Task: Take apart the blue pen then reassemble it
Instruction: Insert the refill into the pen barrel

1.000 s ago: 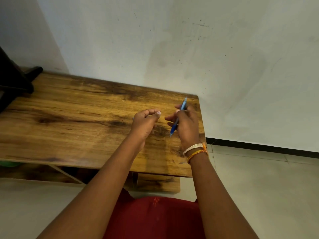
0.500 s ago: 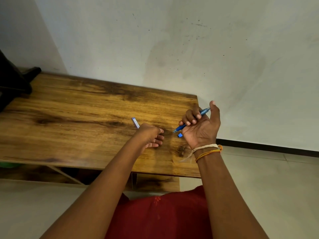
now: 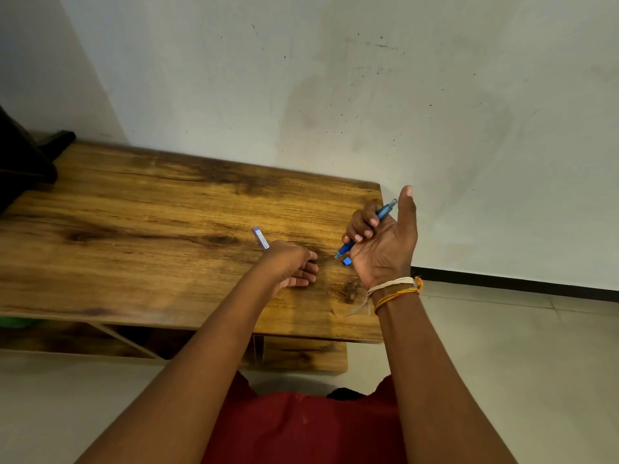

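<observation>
Since the frame a second back, the right hand (image 3: 382, 242) is turning palm-up and swinging out toward the table's right edge, and the left hand (image 3: 294, 266) is dropping down onto the wooden table (image 3: 134, 236). Now the right hand is gripping the blue pen (image 3: 368, 226) across its palm, four fingers (image 3: 363, 226) curling tight over the barrel while the thumb is sticking straight up and off the pen. That pen is slanting, its writing tip pointing down and left toward the tabletop, its far end poking out past the fingers near the thumb. A small blue piece (image 3: 346, 261) is sitting on the table just below the pen's tip, beside the heel of the right hand. The left hand is resting knuckles-up on the wood, fingers curled loosely under; whether it is holding anything I cannot tell. Just beyond its wrist a short blue-and-white part (image 3: 260, 238) is lying flat on the table, apart from the pen. Thread bands (image 3: 395, 289) are circling the right wrist.
</observation>
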